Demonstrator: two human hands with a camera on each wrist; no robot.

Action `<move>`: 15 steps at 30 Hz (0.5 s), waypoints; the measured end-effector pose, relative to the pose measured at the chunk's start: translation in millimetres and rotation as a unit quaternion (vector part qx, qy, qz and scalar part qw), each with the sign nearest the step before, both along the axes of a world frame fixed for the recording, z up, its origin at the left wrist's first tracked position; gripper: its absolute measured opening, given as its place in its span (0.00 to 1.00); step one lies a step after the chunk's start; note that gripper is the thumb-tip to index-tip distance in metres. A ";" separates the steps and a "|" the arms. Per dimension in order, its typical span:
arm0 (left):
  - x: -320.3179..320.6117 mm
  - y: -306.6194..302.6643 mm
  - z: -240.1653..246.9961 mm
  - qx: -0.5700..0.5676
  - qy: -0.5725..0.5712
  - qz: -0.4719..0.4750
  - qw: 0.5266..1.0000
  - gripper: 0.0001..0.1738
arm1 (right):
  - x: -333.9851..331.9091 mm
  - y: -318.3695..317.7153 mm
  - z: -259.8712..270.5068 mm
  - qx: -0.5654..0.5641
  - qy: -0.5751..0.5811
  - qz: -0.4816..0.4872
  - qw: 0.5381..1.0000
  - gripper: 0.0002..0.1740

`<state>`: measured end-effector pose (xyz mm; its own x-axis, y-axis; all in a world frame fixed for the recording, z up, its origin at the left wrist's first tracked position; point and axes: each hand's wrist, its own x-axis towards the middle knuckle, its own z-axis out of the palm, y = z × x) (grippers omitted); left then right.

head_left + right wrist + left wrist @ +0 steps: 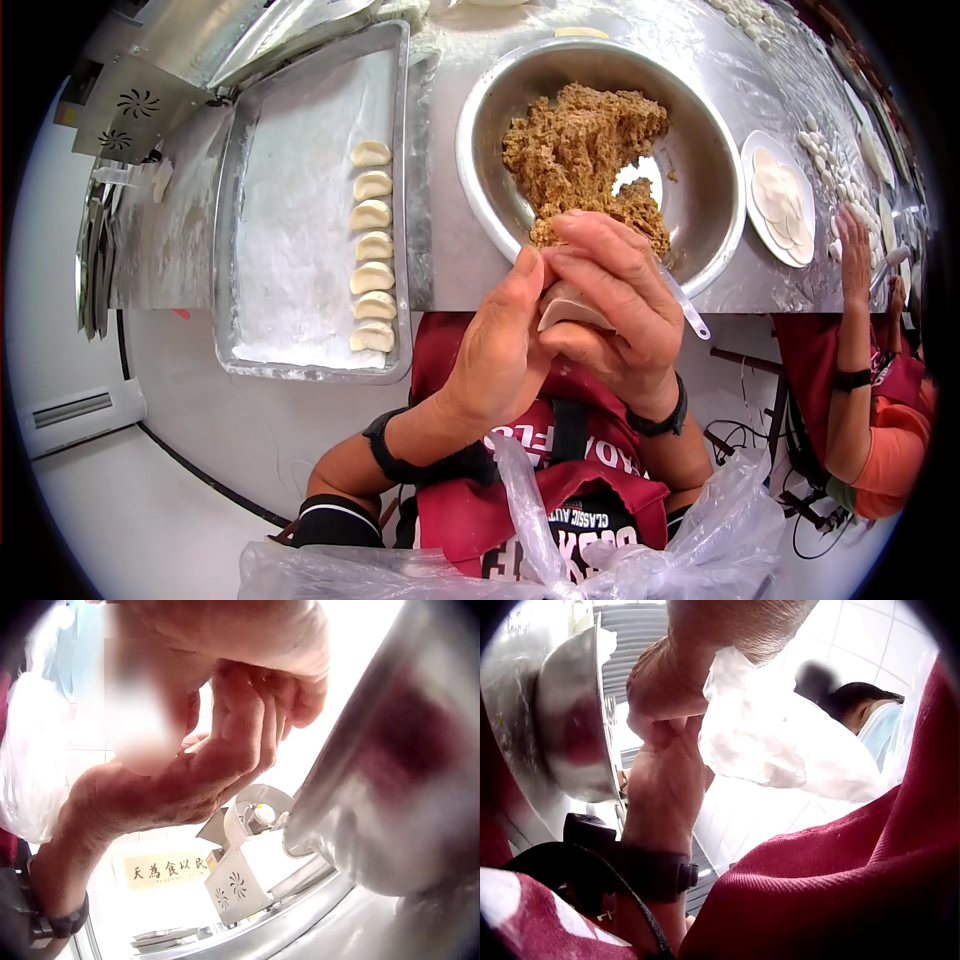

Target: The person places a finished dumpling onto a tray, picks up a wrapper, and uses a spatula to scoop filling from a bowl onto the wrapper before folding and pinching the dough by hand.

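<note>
Both hands meet over the near rim of the metal bowl (478, 190). A pale folded dough wrapper (572, 308) lies in the right hand (630, 300), whose fingers curl round it. The left hand (500, 345) presses against it from the other side, fingertips and thumb at the folded edge. In the left wrist view the left hand (667, 682) touches the right hand (664, 787); the wrapper is hidden there. In the right wrist view, curled fingers of the left hand (232, 742) meet the right hand (247, 634). Brown filling (575, 140) is heaped in the bowl.
A floured tray (403, 200) at left holds a column of several folded dumplings (372, 215). Right of the bowl stands a plate (752, 165) of round wrappers (782, 205). A handle (690, 310) juts over the table edge. Another person's arm (853, 300) is at far right.
</note>
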<state>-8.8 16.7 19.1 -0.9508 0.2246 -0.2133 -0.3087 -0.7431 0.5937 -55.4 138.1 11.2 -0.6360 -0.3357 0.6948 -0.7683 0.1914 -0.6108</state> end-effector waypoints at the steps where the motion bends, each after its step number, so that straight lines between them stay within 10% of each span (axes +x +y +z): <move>1: 0.2 -2.0 -1.9 0.009 0.020 -0.015 1.000 0.26 | 2.4 -1.6 1.0 -0.019 -0.023 -0.006 1.000 0.16; 15: -1.4 -1.1 -4.1 0.026 -0.024 0.025 0.999 0.26 | 0.6 -5.7 -7.1 -0.020 -0.022 -0.015 0.999 0.23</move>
